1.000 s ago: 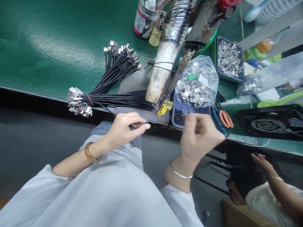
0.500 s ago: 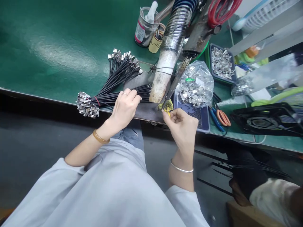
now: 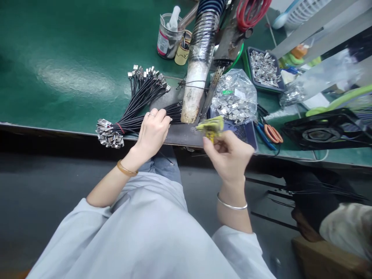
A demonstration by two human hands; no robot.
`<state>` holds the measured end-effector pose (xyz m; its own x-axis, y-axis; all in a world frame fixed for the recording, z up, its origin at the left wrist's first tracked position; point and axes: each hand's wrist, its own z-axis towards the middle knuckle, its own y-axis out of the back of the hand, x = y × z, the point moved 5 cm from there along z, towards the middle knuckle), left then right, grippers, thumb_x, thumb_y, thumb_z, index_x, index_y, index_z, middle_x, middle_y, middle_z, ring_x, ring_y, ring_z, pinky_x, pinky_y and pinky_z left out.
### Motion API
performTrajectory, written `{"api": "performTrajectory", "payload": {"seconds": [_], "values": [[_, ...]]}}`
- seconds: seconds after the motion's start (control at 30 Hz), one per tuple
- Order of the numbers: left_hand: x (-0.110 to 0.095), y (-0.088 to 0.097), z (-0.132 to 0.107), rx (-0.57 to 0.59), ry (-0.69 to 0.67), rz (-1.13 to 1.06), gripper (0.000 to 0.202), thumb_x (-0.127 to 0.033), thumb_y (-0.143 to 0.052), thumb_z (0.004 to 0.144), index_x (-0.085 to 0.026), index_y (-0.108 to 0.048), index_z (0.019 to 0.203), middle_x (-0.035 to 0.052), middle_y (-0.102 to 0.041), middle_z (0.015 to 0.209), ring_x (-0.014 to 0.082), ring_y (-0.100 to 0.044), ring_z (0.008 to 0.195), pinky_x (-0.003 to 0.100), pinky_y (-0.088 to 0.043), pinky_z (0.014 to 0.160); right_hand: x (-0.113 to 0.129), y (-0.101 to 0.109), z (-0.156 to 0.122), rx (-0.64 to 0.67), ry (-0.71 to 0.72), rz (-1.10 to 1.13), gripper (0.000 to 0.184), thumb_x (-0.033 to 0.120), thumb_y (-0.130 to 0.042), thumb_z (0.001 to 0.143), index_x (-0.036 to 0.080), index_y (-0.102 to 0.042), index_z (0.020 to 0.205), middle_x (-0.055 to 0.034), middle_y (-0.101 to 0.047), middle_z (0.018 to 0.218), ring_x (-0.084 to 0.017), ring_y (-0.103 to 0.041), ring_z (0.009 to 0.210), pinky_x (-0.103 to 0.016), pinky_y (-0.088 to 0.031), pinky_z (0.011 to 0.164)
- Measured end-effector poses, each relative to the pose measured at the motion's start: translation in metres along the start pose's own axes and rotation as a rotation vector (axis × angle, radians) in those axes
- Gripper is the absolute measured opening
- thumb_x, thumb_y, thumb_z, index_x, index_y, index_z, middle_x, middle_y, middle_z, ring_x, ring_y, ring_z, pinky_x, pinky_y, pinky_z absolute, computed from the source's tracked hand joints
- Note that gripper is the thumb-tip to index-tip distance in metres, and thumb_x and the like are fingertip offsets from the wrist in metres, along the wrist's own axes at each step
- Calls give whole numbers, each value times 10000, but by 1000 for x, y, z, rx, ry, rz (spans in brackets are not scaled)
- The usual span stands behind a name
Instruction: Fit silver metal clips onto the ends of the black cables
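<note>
Item: black cable bundle (image 3: 132, 122), tied with a red band.
Location: front edge of the green bench top (image 3: 66, 50), partly on a grey metal plate (image 3: 180, 133).
Orientation: it lies flat with its long axis running left to right and rising slightly toward the right. Its cluster of metal connectors (image 3: 109, 135) points left and overhangs the bench edge. Its other end runs right toward the foot of the wrapped tube (image 3: 196, 89).

Left hand (image 3: 152, 130): it lies palm down across the bundle near its right half, with the fingers curled shut over the strands. Whether one strand or several are held cannot be told.

Right hand (image 3: 229, 155): it is raised just in front of the bench edge, with thumb and fingertips pinched on a yellow piece (image 3: 212, 127). The piece is blurred and appears stretched roughly left to right.

Adjacent stock:
- A second bundle (image 3: 142, 93) fans up and leftward from the plate, with its connectors at the far end.
- A clear bag of metal shells (image 3: 234, 100) lies right of the tube.
- A dark tray (image 3: 266, 88) of shells sits behind the bag.
- Orange-handled scissors (image 3: 271, 133) lie near a black fan (image 3: 322, 133).
- A jar (image 3: 166, 38) stands at the rear.

Lower right: another person's sleeve (image 3: 345, 228), blurred.
</note>
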<state>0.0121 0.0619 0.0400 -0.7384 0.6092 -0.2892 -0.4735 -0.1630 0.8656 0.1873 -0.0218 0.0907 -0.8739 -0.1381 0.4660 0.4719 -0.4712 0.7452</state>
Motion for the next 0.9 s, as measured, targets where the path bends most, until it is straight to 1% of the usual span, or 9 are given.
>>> {"api": "performTrajectory", "payload": {"seconds": [0.13,0.33,0.47,0.57,0.6,0.67,0.73,0.8,0.9], "values": [[0,1,-1,9,-7,0,259,-141,-460,985,-161,-675,841,147,-657,931,302,-567,916,421,-422,805,-4,-10,-2,209,41,-132,375,379,-567,862,253,-318,612,54,-424,494,-100,-380,443,-259,-291,493],[-3,3,0,8,14,67,209,-89,-472,954,-149,-652,869,150,-659,925,309,-564,918,414,-412,808,-28,-23,7,270,-72,-202,329,335,-617,822,253,-363,630,43,-483,518,-128,-464,482,-265,-295,545],[-2,6,-2,-66,30,8,161,-127,-506,960,-163,-627,861,130,-669,893,290,-562,884,397,-414,795,-40,-20,20,156,-177,-246,318,435,-656,836,257,-448,674,48,-463,501,-153,-485,492,-284,-302,563],[-1,15,-6,-82,-1,-122,121,-137,-535,948,-176,-614,865,95,-683,865,257,-555,845,365,-422,778,-46,4,19,-34,-178,-162,147,391,-555,909,245,-574,908,54,-499,530,-164,-483,474,-296,-362,567],[-1,18,-8,-65,-21,-179,115,-139,-541,945,-175,-615,866,83,-685,849,247,-554,836,355,-426,775,-50,13,16,-84,-174,-136,154,358,-522,922,239,-584,997,48,-532,553,-171,-502,481,-303,-389,575],[-2,26,-10,-5,-50,-284,108,-148,-556,939,-168,-638,871,65,-692,820,228,-556,816,335,-432,769,-63,29,14,-107,-175,-117,198,312,-502,921,236,-582,1085,26,-606,608,-189,-572,531,-323,-444,617],[-6,30,-11,150,-114,-408,108,-181,-593,936,-170,-676,867,37,-692,769,202,-568,777,304,-430,741,-82,36,16,-45,-204,-134,140,285,-539,890,243,-591,1013,5,-659,654,-204,-638,601,-341,-478,680],[-15,30,-12,338,-198,-562,143,-178,-615,931,-175,-719,833,21,-712,759,169,-606,746,269,-429,719,-104,34,23,24,-258,-172,44,270,-600,842,250,-562,853,-7,-672,669,-212,-657,631,-345,-478,696],[-28,28,-10,583,-284,-779,153,-138,-647,904,-184,-773,830,8,-748,771,120,-652,682,221,-425,669,-125,23,42,30,-287,-240,162,251,-646,804,257,-498,741,-18,-650,668,-221,-639,658,-349,-459,694]]}}
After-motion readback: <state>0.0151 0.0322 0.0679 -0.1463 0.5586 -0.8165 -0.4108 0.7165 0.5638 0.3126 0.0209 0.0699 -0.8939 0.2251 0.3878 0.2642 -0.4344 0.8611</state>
